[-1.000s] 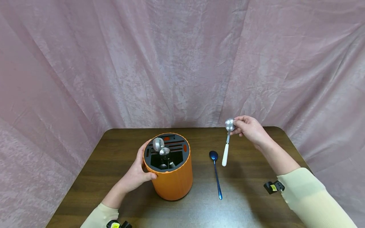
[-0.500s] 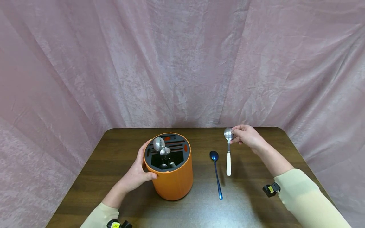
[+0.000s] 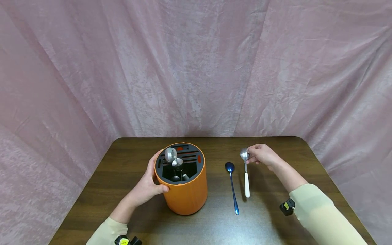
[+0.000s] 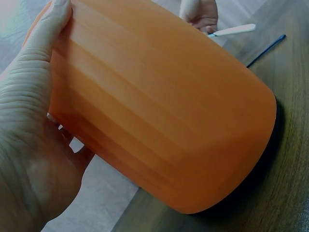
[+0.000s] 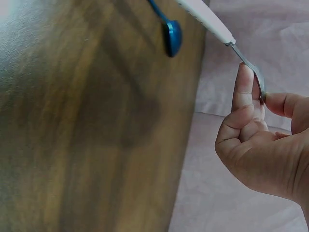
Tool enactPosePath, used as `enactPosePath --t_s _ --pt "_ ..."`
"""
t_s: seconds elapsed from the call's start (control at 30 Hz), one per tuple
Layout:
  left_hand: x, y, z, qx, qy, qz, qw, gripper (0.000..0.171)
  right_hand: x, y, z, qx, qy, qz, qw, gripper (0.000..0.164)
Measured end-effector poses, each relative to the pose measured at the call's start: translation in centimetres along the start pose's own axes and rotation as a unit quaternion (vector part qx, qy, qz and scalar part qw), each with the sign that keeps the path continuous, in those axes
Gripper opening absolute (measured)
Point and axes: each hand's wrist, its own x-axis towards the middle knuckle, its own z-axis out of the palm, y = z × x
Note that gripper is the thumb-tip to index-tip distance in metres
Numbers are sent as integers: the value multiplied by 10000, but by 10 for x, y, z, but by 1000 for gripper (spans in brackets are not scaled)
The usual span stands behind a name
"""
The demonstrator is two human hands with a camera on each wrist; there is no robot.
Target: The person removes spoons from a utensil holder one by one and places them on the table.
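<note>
My right hand [image 3: 264, 156] pinches a white-handled spoon [image 3: 247, 183] by the edge of its metal bowl, thumb on one side and fingers on the other. The spoon's handle points toward me, low over the table. My left hand [image 3: 147, 183] grips an orange utensil holder [image 3: 188, 199] at its upper left side, thumb in front; its other fingers are mostly hidden behind the holder. Two metal ladle-like heads [image 3: 170, 154] stick up from the holder's dark slotted top. To the left of the white-handled spoon lies a blue spoon [image 3: 233, 190], bowl away from me.
A dark wooden table [image 3: 128, 160] with rounded far corners carries everything. Pink velvety curtains [image 3: 183, 68] hang behind it and at both sides. More utensil ends show inside the holder's large opening.
My right hand has come down and toward me with the white-handled spoon, whose handle has swung slightly to the right. My left hand and the holder have stayed in place.
</note>
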Motion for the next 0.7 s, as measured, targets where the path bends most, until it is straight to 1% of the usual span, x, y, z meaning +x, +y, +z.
enactPosePath --t_s 0.13,0.23,0.4,0.57,0.7 --pt "0 -1 -1 47 8 -13 10000 114 4 9 3 5 -78 221 9997 38" --pt "0 -2 -1 91 9 -35 10000 113 6 15 6 -54 -119 312 9994 39" --pt "0 -1 0 100 26 -87 9999 113 11 26 11 -26 -273 388 9989 36" --pt "0 -1 0 100 29 -97 9999 113 15 34 14 83 -351 626 9974 34" --pt "0 -1 0 57 13 -64 10000 114 17 37 18 97 -353 785 9962 26"
